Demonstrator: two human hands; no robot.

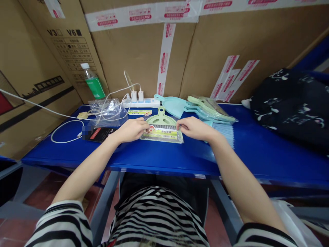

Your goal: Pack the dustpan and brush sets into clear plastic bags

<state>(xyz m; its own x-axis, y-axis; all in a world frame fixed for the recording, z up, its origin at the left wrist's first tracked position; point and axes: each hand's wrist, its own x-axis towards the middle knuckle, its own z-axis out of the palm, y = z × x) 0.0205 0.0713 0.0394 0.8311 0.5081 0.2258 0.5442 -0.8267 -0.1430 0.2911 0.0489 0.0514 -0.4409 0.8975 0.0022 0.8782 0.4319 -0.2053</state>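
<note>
Evidently, in the head view, both hands were at work on a green dustpan set (161, 119) in a clear wrapper (180, 138), which lay flat on the blue table (257, 151) with its handle pointing away from the person. The left hand (132, 130) pinched the wrapper's left edge, and the right hand (196, 128) pinched its upper right side; a printed card (166, 134) showed between them. The thin film could have torn unevenly or slipped from the fingertips if the two sides had been pulled unequally, and a sudden give might have let the set slide out. Blue bristles (226, 133) lay just beside the right wrist, where an outward swing could have knocked them; leftward, a white cable (67, 122) might have snagged the other arm.
</note>
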